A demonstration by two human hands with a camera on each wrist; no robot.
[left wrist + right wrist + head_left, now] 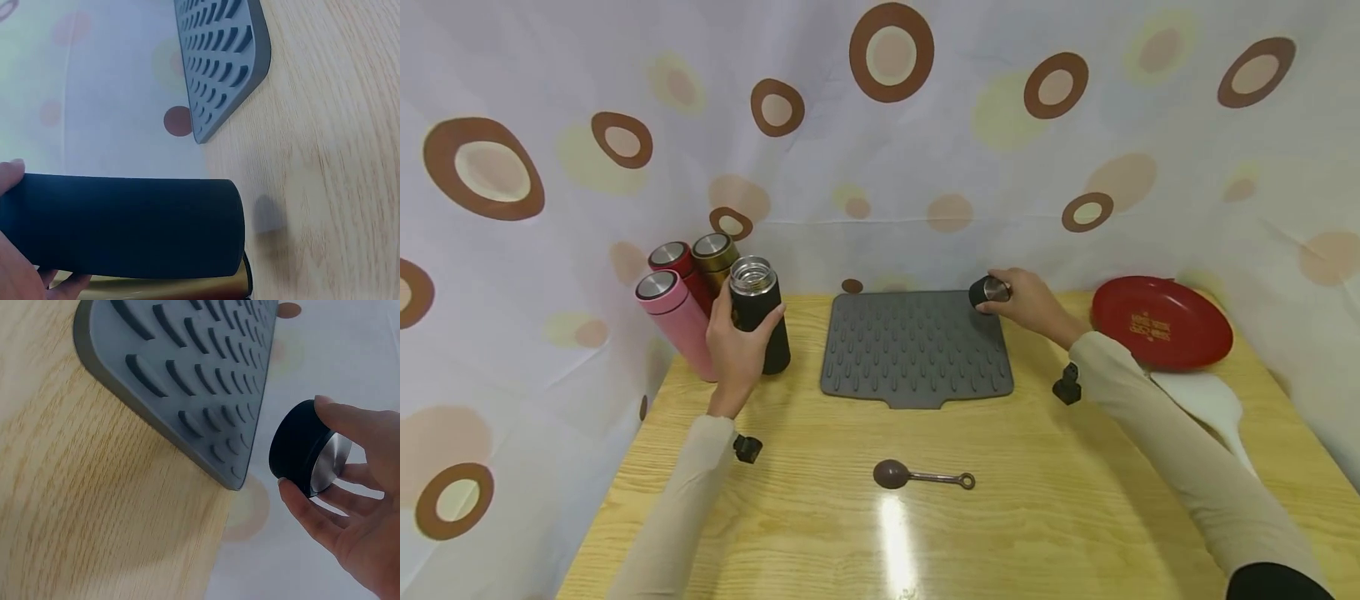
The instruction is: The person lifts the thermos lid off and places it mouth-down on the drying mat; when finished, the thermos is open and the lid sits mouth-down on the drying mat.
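At the left, a black thermos bottle (761, 308) stands lidless, its bare metal mouth showing. My left hand (735, 346) grips its side, thumb on the right; in the left wrist view the black bottle (131, 225) fills the lower left. Whether its base touches the table I cannot tell. Over the back right corner of a grey ridged mat (917, 346), my right hand (1026, 302) holds a black bottle lid (989, 291) with a steel top. The right wrist view shows thumb and fingers pinching the lid (299, 447) by its rim, apart from the mat.
Pink (677, 321), red (679, 265) and gold (714, 255) capped thermoses stand close by the left hand. A brown spoon (892, 474) lies in front of the mat. On the right are a red oval tray (1180, 321) and a white utensil (1206, 400). A patterned curtain (887, 183) hangs behind.
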